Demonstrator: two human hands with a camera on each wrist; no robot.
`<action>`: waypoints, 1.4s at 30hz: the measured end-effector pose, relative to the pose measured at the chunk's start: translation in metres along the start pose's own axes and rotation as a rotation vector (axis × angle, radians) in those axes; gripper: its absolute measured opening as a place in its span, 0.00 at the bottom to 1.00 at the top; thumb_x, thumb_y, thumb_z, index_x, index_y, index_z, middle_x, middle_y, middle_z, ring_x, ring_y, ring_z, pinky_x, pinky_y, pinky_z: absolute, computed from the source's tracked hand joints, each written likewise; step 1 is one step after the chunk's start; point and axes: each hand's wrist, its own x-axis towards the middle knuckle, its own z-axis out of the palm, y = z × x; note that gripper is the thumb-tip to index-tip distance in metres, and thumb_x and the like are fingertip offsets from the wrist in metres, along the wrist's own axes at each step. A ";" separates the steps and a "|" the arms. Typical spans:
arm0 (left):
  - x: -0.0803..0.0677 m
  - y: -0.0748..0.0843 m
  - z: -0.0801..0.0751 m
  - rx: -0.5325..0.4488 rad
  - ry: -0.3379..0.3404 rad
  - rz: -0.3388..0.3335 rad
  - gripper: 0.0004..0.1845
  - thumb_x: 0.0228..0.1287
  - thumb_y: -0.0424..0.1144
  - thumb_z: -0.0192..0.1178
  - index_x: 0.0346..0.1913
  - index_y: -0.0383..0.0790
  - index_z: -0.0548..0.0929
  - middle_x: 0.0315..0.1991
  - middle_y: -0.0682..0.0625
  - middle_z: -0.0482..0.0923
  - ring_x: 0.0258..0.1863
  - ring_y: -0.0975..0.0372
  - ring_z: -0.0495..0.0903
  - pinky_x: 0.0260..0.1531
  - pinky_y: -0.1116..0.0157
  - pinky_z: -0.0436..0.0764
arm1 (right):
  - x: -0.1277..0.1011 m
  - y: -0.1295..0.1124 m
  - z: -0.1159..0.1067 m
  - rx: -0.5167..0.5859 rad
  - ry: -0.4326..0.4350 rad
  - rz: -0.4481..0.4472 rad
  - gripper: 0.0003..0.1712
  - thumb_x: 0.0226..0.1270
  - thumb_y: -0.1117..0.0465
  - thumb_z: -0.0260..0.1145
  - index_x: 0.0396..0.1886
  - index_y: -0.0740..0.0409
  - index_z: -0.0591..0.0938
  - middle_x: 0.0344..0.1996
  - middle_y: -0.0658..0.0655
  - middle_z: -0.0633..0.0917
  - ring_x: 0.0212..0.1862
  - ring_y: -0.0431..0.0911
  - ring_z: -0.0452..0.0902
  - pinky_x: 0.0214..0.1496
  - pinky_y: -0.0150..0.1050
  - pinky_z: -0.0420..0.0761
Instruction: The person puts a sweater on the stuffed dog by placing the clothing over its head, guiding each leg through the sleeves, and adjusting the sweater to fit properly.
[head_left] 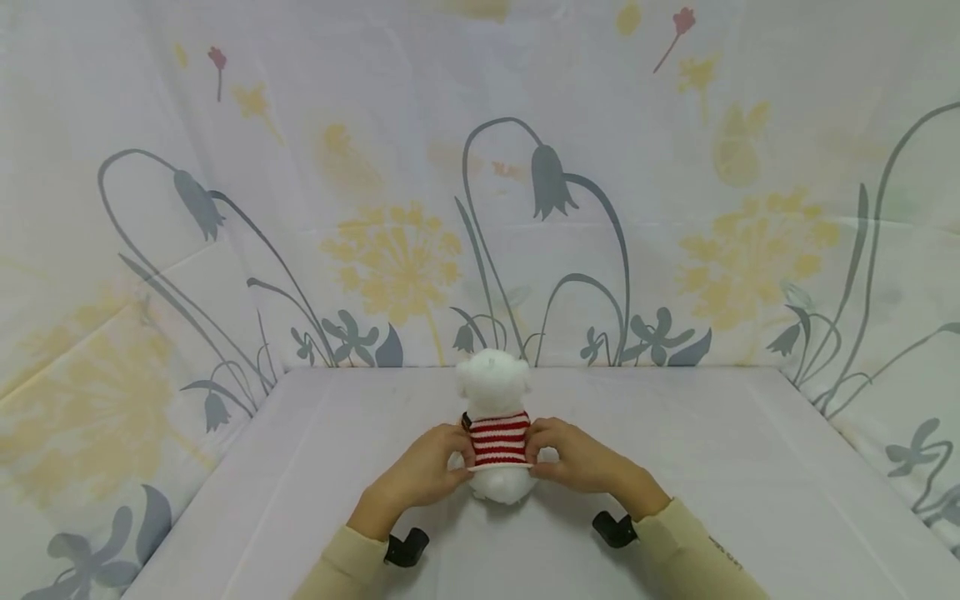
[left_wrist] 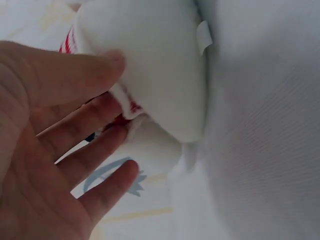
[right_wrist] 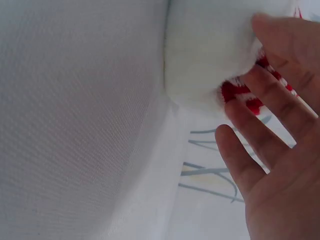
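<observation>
A white plush toy (head_left: 491, 382) sits upright on the white-covered table, its back apparently toward the head camera. It wears a red-and-white striped knit sweater (head_left: 499, 439). My left hand (head_left: 426, 465) pinches the sweater's lower left edge between thumb and fingers. On the opposite side, my right hand (head_left: 583, 460) grips the lower right edge in the same way. The left wrist view shows the toy's round white bottom (left_wrist: 155, 65) with a small white tag (left_wrist: 203, 37). From the right wrist, the red knit (right_wrist: 235, 93) shows between the fingers, beside the white body (right_wrist: 202, 55).
White cloth (head_left: 675, 417) covers the table. Behind it hangs a pale curtain (head_left: 405, 100) printed with grey and yellow flowers. A black wrist device sits near each sleeve, one at left (head_left: 407, 547) and another at right (head_left: 613, 529).
</observation>
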 end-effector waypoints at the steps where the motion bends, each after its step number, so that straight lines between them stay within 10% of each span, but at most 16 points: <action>1: 0.000 -0.001 0.000 -0.001 -0.013 0.000 0.09 0.51 0.31 0.68 0.25 0.46 0.78 0.35 0.59 0.77 0.46 0.62 0.74 0.52 0.59 0.73 | 0.000 0.000 -0.001 0.008 -0.015 0.006 0.08 0.61 0.62 0.67 0.27 0.45 0.78 0.45 0.43 0.76 0.52 0.44 0.70 0.56 0.48 0.71; 12: 0.002 0.005 0.004 -0.070 0.082 0.039 0.11 0.52 0.32 0.71 0.30 0.47 0.78 0.29 0.59 0.75 0.34 0.63 0.75 0.39 0.65 0.75 | 0.000 0.001 0.002 0.041 0.070 -0.007 0.12 0.59 0.65 0.69 0.36 0.45 0.77 0.39 0.42 0.78 0.45 0.40 0.72 0.51 0.47 0.74; 22: 0.002 0.004 0.001 -0.085 -0.099 -0.034 0.11 0.49 0.33 0.72 0.23 0.51 0.79 0.24 0.63 0.74 0.32 0.65 0.74 0.36 0.67 0.74 | -0.001 0.006 0.002 0.088 -0.043 0.005 0.08 0.60 0.63 0.67 0.29 0.44 0.78 0.44 0.40 0.77 0.49 0.40 0.72 0.53 0.43 0.73; 29: 0.004 0.006 0.000 -0.083 -0.086 -0.021 0.12 0.48 0.36 0.73 0.24 0.52 0.77 0.25 0.61 0.75 0.33 0.65 0.73 0.39 0.66 0.73 | -0.001 0.006 0.001 0.103 -0.031 0.037 0.07 0.60 0.61 0.69 0.29 0.45 0.78 0.41 0.41 0.77 0.47 0.41 0.72 0.52 0.47 0.73; 36: 0.005 0.010 -0.001 -0.282 0.038 0.025 0.07 0.56 0.36 0.69 0.35 0.45 0.80 0.33 0.55 0.78 0.36 0.61 0.76 0.43 0.57 0.78 | -0.001 -0.007 0.000 0.105 0.066 0.005 0.15 0.54 0.52 0.74 0.36 0.44 0.76 0.36 0.42 0.77 0.43 0.43 0.73 0.47 0.45 0.74; 42: 0.005 0.006 0.004 -0.261 0.230 -0.045 0.08 0.58 0.32 0.66 0.39 0.41 0.79 0.37 0.51 0.76 0.39 0.58 0.77 0.40 0.55 0.78 | 0.002 -0.033 0.010 -0.018 0.135 -0.034 0.27 0.49 0.38 0.73 0.41 0.45 0.75 0.35 0.43 0.75 0.39 0.39 0.71 0.42 0.36 0.74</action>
